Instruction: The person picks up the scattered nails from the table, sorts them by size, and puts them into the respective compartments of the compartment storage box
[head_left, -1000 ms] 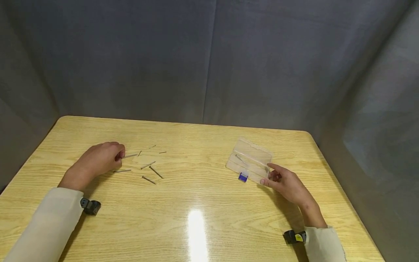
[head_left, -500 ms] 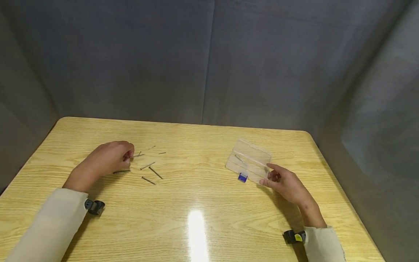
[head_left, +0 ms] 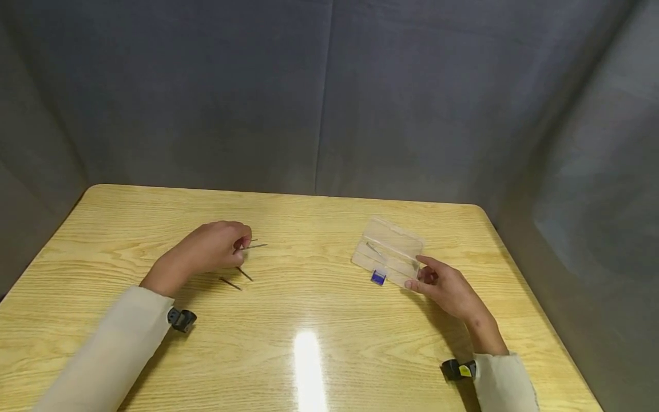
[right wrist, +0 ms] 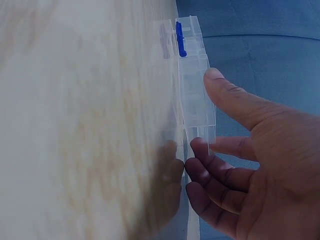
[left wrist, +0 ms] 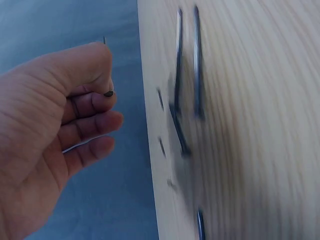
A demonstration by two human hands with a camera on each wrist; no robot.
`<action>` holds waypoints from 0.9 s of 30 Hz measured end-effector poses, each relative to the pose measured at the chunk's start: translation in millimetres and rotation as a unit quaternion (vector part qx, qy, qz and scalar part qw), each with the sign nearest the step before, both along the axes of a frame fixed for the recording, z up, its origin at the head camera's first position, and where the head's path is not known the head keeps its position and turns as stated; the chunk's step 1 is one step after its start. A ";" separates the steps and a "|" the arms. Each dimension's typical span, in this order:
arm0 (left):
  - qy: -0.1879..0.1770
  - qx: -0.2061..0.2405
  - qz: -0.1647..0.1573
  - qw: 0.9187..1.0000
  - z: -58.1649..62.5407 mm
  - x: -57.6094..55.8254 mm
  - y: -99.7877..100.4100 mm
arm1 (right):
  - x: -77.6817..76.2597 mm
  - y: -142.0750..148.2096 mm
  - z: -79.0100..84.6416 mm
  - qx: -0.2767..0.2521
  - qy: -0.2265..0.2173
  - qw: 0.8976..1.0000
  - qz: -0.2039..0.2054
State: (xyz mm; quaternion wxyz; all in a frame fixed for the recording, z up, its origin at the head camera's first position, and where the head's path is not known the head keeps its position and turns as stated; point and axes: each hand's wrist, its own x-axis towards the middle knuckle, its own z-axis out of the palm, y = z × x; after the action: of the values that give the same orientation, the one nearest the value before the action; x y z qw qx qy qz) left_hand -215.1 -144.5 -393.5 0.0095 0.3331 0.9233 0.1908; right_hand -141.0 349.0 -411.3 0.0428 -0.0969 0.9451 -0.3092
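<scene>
My left hand [head_left: 213, 249] pinches a long thin nail [head_left: 257, 246] between thumb and fingers, its tip pointing right, above the table. In the left wrist view the nail's head [left wrist: 108, 93] shows under the thumb. My right hand [head_left: 445, 286] holds the right end of a clear plastic compartment box [head_left: 393, 236], thumb on the near side and a finger on the far side. The box lies with its lid raised, and a blue latch [head_left: 378, 277] shows on its near edge. One nail [head_left: 374, 249] is inside it.
Several loose nails lie on the wooden table [head_left: 288, 297] under and around the left hand, among them a dark nail [head_left: 230, 283] and, in the left wrist view, a long nail [left wrist: 197, 65] and a short nail [left wrist: 160, 99]. A grey curtain [head_left: 206, 97] stands behind the table.
My left hand has moved right with the nail, passing over the loose nails and covering some of them. The right hand stays at the box.
</scene>
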 end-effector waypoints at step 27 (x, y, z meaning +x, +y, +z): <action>-0.016 0.001 -0.112 0.994 1.6 -24.6 144.4 | 2.4 6.4 3.4 0.007 0.002 1.000 -0.002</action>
State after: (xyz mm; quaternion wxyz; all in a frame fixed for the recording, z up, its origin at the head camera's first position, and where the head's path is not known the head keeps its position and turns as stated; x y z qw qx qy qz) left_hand -239.7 -0.1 -391.8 0.0448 0.4315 0.8796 0.1950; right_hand -138.6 355.3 -407.9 0.0409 -0.0955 0.9475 -0.3023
